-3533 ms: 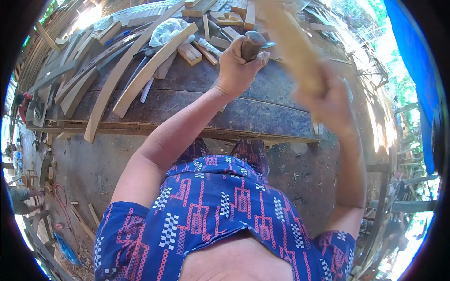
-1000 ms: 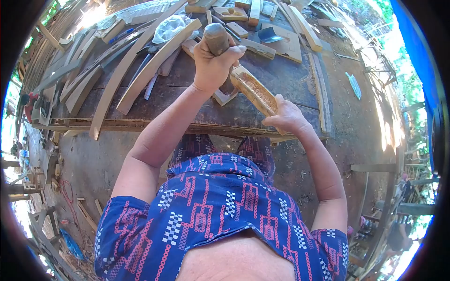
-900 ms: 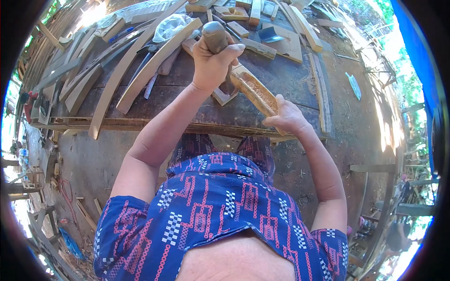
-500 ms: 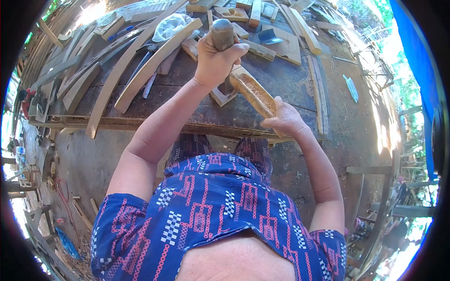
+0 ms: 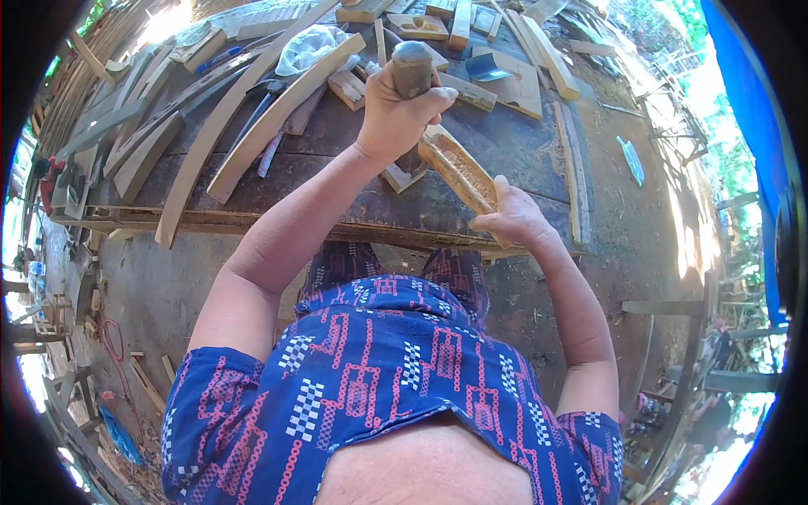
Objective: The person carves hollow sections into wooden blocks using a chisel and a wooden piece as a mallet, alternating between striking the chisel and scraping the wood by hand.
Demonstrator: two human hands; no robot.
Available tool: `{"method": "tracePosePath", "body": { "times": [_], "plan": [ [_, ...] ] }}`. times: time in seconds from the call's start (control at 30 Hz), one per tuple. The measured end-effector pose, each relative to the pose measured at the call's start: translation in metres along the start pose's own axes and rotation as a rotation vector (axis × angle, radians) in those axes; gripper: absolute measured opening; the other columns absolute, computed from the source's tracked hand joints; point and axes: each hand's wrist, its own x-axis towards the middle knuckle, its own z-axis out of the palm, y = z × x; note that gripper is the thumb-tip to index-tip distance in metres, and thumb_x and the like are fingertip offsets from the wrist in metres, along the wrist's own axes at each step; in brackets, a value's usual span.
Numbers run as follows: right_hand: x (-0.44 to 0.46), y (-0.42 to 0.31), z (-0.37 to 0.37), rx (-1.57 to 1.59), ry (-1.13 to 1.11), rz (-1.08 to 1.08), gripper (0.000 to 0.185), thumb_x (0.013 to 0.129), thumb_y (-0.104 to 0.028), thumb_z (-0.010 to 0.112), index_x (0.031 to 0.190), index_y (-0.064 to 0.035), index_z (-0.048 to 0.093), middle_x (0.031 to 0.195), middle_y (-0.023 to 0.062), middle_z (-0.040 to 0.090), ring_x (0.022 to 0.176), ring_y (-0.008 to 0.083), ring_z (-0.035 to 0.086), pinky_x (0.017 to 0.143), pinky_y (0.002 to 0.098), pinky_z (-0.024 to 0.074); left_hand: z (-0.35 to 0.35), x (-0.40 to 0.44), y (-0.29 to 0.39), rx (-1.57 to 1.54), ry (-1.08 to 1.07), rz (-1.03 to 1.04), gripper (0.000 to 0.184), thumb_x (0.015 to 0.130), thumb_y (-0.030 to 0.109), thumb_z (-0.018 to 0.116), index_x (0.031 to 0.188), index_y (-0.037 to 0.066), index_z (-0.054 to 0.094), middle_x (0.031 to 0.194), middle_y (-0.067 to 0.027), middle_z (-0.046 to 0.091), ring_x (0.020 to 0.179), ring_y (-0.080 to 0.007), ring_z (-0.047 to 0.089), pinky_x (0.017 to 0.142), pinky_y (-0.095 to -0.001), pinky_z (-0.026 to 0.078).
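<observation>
My left hand [image 5: 391,119] is closed around the thick rounded handle of a chisel [image 5: 411,71], held upright; its blade is hidden behind the hand. Under that hand lies the far end of a hollowed wooden piece [image 5: 459,171], its long trough rough with fibres or shavings. My right hand [image 5: 519,217] grips the near end of this piece, thumb on top. Beneath the left wrist, a small wooden block [image 5: 402,178] with a cut-out rests on the dark workbench [image 5: 324,172].
Long curved boards [image 5: 282,119] lie across the bench's left side, beside a clear plastic bag [image 5: 310,50]. At the back are several wooden pieces and a blue curved sheet [image 5: 486,67]. A long strip [image 5: 574,172] lies along the right edge.
My left hand has moved slightly right and toward me with the chisel, covering the blade that showed before. My right hand and the hollowed piece have stayed nearly still.
</observation>
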Motion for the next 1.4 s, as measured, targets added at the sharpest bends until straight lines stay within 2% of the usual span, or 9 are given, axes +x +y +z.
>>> {"method": "tracePosePath", "body": {
  "times": [0.23,0.57,0.7,0.8,1.03,1.1,1.13,1.23,1.4],
  "plan": [
    [-0.003,0.003,-0.002,0.020,0.070,-0.032,0.063,0.063,-0.043,0.072,0.104,-0.0008,0.050,0.097,0.0228,0.064,0.095,0.0364,0.062,0.085,0.0413,0.0473,0.009,0.001,-0.009,0.097,0.015,-0.020,0.013,0.073,0.006,0.070,0.077,0.004,0.058,0.063,0.0021,0.058,0.055,-0.0040,0.051,0.051,-0.0218,0.043],
    [-0.112,-0.066,-0.119,0.911,1.049,-0.520,0.027,0.076,-0.010,0.073,0.094,-0.0009,0.057,0.074,0.0030,0.059,0.061,0.0100,0.056,0.054,0.0244,0.0449,0.019,-0.003,-0.005,0.135,-0.094,-0.048,0.020,0.072,0.004,0.069,0.091,0.002,0.061,0.078,0.0036,0.060,0.072,-0.0035,0.050,0.064,-0.0220,0.045],
    [-0.101,-0.048,-0.101,0.471,0.534,-0.375,0.038,0.072,-0.013,0.075,0.102,-0.0011,0.056,0.078,0.0050,0.060,0.069,0.0097,0.057,0.062,0.0248,0.0463,0.021,-0.005,-0.009,0.007,-0.113,-0.053,0.027,0.073,0.003,0.069,0.099,0.002,0.062,0.085,0.0032,0.060,0.076,-0.0036,0.050,0.071,-0.0220,0.045],
    [-0.102,-0.043,-0.112,0.163,0.608,-0.399,0.043,0.070,-0.014,0.075,0.106,-0.0016,0.055,0.079,0.0043,0.060,0.068,0.0084,0.056,0.059,0.0238,0.0446,0.020,-0.004,-0.006,0.005,-0.118,-0.060,0.027,0.074,0.002,0.068,0.100,0.002,0.062,0.086,0.0035,0.060,0.077,-0.0034,0.051,0.072,-0.0216,0.045],
    [-0.116,-0.042,-0.114,0.849,0.799,-0.386,0.053,0.070,-0.015,0.073,0.117,-0.0002,0.052,0.086,0.0068,0.058,0.075,0.0115,0.055,0.065,0.0266,0.0448,0.028,-0.007,-0.001,0.081,-0.087,-0.005,0.015,0.076,0.005,0.070,0.078,0.005,0.055,0.068,0.0034,0.056,0.061,-0.0031,0.048,0.055,-0.0220,0.042],
    [-0.105,-0.036,-0.101,0.193,0.580,-0.416,0.045,0.070,-0.014,0.076,0.107,0.0002,0.056,0.078,0.0063,0.059,0.063,0.0099,0.057,0.052,0.0228,0.0422,0.029,-0.005,-0.016,0.015,-0.102,0.021,0.016,0.076,0.005,0.071,0.079,0.005,0.055,0.069,0.0034,0.056,0.061,-0.0029,0.048,0.056,-0.0219,0.042],
    [-0.109,-0.042,-0.101,0.497,0.356,-0.203,0.046,0.069,-0.016,0.076,0.108,0.0005,0.058,0.078,0.0069,0.060,0.061,0.0107,0.057,0.051,0.0231,0.0431,0.028,-0.006,-0.026,-0.051,-0.125,0.033,0.017,0.076,0.006,0.071,0.080,0.005,0.055,0.070,0.0035,0.056,0.062,-0.0028,0.048,0.056,-0.0219,0.042],
    [-0.099,-0.020,-0.114,0.287,0.796,-0.619,0.047,0.070,-0.016,0.075,0.109,-0.0001,0.055,0.077,0.0059,0.058,0.057,0.0097,0.054,0.048,0.0218,0.0409,0.025,-0.007,-0.014,0.132,-0.163,-0.069,0.017,0.076,0.005,0.071,0.087,0.004,0.058,0.073,0.0042,0.056,0.065,-0.0026,0.049,0.058,-0.0217,0.043],
    [-0.117,-0.032,-0.098,0.689,0.779,-0.351,0.044,0.069,-0.023,0.079,0.102,-0.0043,0.056,0.078,0.0025,0.059,0.070,0.0136,0.059,0.063,0.0284,0.0481,0.029,-0.011,-0.009,0.191,-0.180,-0.009,0.017,0.077,0.005,0.071,0.090,0.004,0.059,0.075,0.0050,0.055,0.066,-0.0026,0.048,0.059,-0.0215,0.043]
  ]
}}
